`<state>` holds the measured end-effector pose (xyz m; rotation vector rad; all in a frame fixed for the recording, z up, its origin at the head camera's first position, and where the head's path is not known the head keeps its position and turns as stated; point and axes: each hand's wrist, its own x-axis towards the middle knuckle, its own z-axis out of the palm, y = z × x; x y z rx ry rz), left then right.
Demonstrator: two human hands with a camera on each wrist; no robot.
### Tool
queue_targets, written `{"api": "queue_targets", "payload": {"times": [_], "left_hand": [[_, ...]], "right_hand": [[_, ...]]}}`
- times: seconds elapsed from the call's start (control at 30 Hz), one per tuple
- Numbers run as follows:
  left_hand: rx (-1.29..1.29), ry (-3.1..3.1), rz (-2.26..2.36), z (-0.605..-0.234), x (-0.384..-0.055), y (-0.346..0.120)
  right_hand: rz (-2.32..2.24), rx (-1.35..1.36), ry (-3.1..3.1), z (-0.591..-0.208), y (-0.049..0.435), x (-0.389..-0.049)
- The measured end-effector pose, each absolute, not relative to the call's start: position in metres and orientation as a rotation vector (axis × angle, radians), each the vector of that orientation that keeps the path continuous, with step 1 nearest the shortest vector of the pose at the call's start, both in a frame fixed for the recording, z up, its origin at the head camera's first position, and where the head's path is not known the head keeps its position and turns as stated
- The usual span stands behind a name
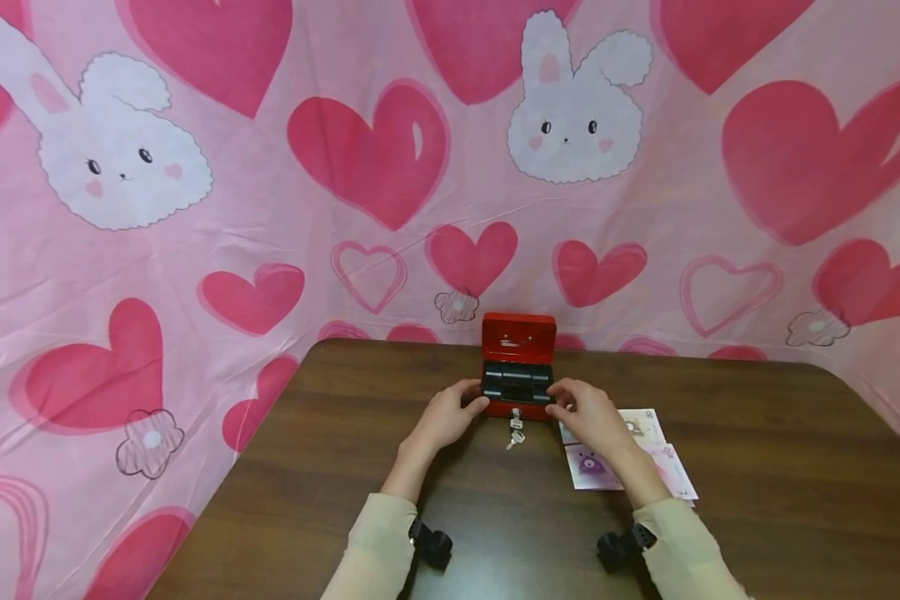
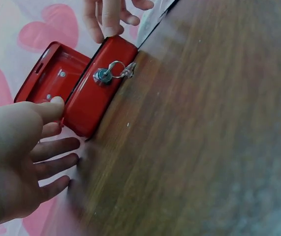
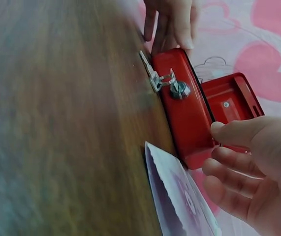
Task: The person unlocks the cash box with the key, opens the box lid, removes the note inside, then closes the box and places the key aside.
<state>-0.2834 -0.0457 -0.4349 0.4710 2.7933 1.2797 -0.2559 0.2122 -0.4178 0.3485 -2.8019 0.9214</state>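
A small red cash box (image 1: 520,410) stands on the table with its lid (image 1: 519,337) raised at the back. Inside it sits a black tray (image 1: 517,382). From the front lock, a key ring with keys (image 1: 517,435) hangs down. My left hand (image 1: 448,417) holds the box's left end, thumb at the front rim and index finger by the side; its other fingers stretch out loosely. At the opposite end my right hand (image 1: 585,412) holds the box likewise, its thumb (image 3: 219,128) on the rim and its remaining fingers loosely bent.
Printed play banknotes (image 1: 591,471) lie right of the box, partly under my right forearm. One folded note (image 3: 179,191) stands up at its edge beside the box. Behind the brown wooden table (image 1: 375,375) hangs a pink cloth (image 1: 390,275) with hearts and rabbits.
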Motion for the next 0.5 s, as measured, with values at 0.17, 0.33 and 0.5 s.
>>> {"api": "queue_targets", "payload": {"times": [0.17, 0.33, 0.5], "left_hand": [[0.474, 2.756, 1.35, -0.431, -0.285, -0.047], [0.459, 2.748, 1.369, -0.431, -0.284, -0.048], [0.424, 2.791, 1.308, -0.43, -0.285, -0.051]], "right_hand": [[0.942, 0.337, -2.782, -0.413, 0.218, -0.256], [1.0, 0.326, -2.695, -0.411, 0.224, -0.254], [1.031, 0.296, -2.648, -0.411, 0.229, -0.252]]}}
